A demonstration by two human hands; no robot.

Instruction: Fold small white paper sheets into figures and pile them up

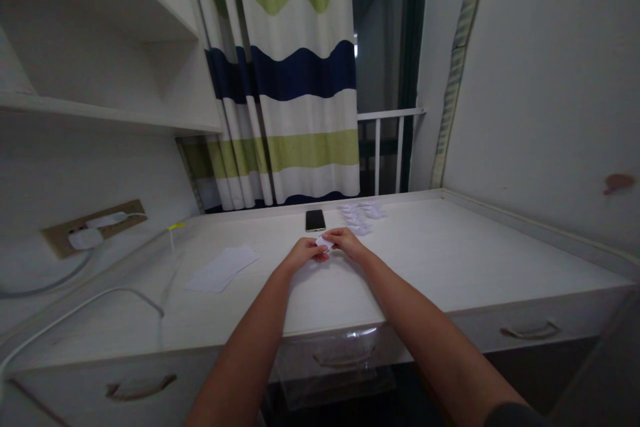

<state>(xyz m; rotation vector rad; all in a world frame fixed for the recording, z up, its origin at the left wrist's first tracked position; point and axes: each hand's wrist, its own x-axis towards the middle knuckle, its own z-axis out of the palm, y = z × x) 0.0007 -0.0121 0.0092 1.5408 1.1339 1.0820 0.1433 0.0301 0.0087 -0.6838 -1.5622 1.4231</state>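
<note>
Between my two hands is a small piece of folded white paper (325,241), held just above the desk. My left hand (306,251) pinches its left side, and my right hand (345,240) grips its right side with the fingers closed. Right behind the hands a dark phone (315,220) lies flat. Several small folded white paper pieces (356,219) sit in rows to the right of the phone. Over on the left, flat white paper sheets (223,268) lie overlapping on the desk. The finer folds of the held paper are too small to make out.
The white desk (450,253) has drawers along its front edge. Cables (115,290) run over its left side from a wall socket (95,227). A white shelf (110,113) overhangs the left, a striped curtain (305,73) hangs behind, and a wall stands at the right.
</note>
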